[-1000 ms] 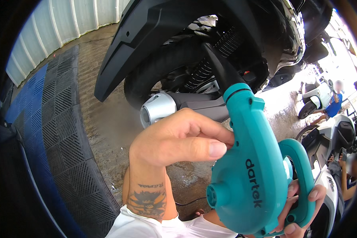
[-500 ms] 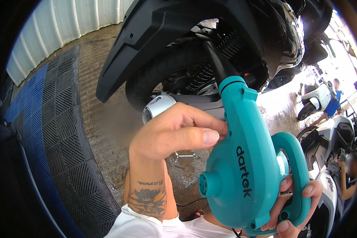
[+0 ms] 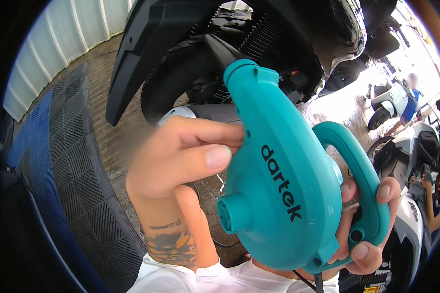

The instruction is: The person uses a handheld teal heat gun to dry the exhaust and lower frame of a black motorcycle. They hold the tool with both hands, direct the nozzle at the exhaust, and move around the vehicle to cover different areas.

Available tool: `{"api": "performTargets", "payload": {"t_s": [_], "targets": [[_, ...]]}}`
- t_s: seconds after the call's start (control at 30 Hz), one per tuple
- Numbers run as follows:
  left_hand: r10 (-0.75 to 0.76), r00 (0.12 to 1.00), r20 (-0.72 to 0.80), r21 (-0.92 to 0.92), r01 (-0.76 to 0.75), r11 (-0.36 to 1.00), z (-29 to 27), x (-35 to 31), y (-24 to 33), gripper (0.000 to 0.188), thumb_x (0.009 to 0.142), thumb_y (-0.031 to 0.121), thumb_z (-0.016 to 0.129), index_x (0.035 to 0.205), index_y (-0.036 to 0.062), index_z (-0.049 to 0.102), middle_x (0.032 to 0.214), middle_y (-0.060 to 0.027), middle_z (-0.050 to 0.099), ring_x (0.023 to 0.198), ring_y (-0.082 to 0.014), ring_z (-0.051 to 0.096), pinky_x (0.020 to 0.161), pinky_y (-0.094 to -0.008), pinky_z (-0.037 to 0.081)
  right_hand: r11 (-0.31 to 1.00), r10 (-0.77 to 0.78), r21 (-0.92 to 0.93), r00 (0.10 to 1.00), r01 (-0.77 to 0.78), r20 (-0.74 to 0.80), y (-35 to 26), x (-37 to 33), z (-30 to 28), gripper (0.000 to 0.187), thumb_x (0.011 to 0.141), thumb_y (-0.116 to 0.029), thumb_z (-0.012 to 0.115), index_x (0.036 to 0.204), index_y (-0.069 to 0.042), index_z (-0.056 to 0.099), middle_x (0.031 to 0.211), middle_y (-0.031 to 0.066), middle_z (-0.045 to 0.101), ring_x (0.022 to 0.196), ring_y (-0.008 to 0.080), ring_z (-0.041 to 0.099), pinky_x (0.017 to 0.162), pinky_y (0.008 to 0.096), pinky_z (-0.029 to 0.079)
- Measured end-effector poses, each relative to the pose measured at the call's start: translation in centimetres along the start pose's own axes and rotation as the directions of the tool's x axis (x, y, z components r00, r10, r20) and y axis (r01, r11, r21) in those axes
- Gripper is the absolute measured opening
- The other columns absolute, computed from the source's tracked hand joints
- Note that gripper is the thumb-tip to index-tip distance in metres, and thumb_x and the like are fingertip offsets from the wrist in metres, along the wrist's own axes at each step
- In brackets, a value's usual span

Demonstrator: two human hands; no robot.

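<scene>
A teal electric air blower (image 3: 298,161) with a black tapered nozzle (image 3: 221,52) fills the middle of the view. My right hand (image 3: 371,251) wraps its fingers round the looped rear handle. At the blower's neck, my left hand (image 3: 181,151) grips the side with bent fingers, the tips hidden behind the body; its thumb lies along the near side. The nozzle points up and left at the rear wheel (image 3: 166,78) of a black motorcycle, close to the tyre in view; whether it touches cannot be told. A black cord hangs from the blower's bottom.
The motorcycle's black rear fender (image 3: 134,53) stands ahead on wet ground. Black and blue floor tiles (image 3: 66,146) run along the left beside a corrugated metal wall (image 3: 58,39). At right are a white scooter (image 3: 388,100), another parked motorcycle (image 3: 406,161) and people.
Both hands have brought the blower up and left, tilting its nozzle further left, away from the coil spring area and toward the tyre. My left hand has moved left along with it.
</scene>
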State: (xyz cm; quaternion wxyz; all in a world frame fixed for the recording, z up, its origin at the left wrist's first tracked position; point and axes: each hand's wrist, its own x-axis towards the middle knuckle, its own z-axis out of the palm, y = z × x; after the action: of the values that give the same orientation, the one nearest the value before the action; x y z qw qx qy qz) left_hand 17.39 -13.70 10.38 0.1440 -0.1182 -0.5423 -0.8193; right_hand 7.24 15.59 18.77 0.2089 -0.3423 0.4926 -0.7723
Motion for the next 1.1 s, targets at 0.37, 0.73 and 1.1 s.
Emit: {"api": "performTargets", "payload": {"t_s": [0.37, 0.73, 1.1], "targets": [[0.073, 0.995, -0.062, 0.244, -0.056, 0.968, 0.3, -0.5, 0.2, 0.096, 0.094, 0.056, 0.068, 0.139, -0.0284, 0.058, 0.126, -0.043, 0.071, 0.114, -0.0503, 0.077, 0.099, -0.0576, 0.064, 0.975, 0.099, 0.188, 0.991, -0.115, 0.095, -0.4, 1.5, -1.8, 0.082, 0.083, 0.0, 0.076, 0.151, -0.004, 0.031, 0.138, 0.0458, 0.051, 0.058, 0.0199, 0.074, 0.069, 0.035, 0.067], [-0.027, 0.999, -0.016, 0.182, 0.03, 0.983, -0.8, -1.7, 0.4, 0.09, 0.091, 0.047, 0.074, 0.144, -0.024, 0.057, 0.133, -0.0395, 0.07, 0.12, -0.0467, 0.075, 0.102, -0.0538, 0.062, 0.949, 0.092, 0.28, 0.978, -0.144, 0.189, -0.1, 1.3, -4.4, 0.077, 0.084, 0.004, 0.072, 0.15, -0.001, 0.032, 0.141, 0.0497, 0.049, 0.055, 0.02, 0.068, 0.057, 0.0374, 0.06], [-0.16, 0.844, 0.512, 0.131, 0.108, 0.986, 3.8, 3.1, -1.9, 0.089, 0.087, 0.03, 0.089, 0.154, -0.0155, 0.053, 0.148, -0.0373, 0.063, 0.135, -0.0454, 0.068, 0.103, -0.0489, 0.063, 0.98, 0.173, 0.062, 0.958, -0.192, 0.227, -8.3, -2.2, -10.1, 0.07, 0.091, 0.0, 0.078, 0.148, -0.001, 0.038, 0.131, 0.0336, 0.061, 0.069, 0.0193, 0.074, 0.092, 0.0444, 0.068]]}}
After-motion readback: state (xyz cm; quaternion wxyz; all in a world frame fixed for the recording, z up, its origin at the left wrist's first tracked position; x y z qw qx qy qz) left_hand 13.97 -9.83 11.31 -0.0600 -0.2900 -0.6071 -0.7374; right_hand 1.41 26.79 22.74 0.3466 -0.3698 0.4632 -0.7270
